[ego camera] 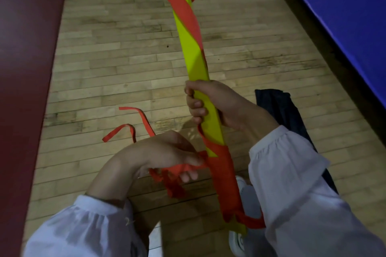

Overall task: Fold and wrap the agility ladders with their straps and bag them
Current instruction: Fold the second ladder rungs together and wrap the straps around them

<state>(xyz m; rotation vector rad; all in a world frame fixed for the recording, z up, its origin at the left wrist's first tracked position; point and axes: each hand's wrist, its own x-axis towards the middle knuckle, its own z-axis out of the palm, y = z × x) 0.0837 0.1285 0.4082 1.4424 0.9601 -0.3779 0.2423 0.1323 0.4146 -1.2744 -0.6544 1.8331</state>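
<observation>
While the right grip (211, 106) is curling round one yellow folded ladder (193, 54) at frame centre, the left grip (167, 152) is pinching its red strap (221, 173); one dark bag (279, 106), contents unseen, is lying at right on the floor (104, 48).

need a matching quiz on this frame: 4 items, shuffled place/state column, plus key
Items:
1. right hand
2. left hand
3. dark cloth
4. folded ladder

Place or state:
A. lies on the wooden floor
B. pinches the red strap beside the ladder's lower end
C. grips the ladder's bare yellow stretch
D. held up off the floor, spiral-wrapped in red

Pairs: 1-C, 2-B, 3-A, 4-D
</observation>
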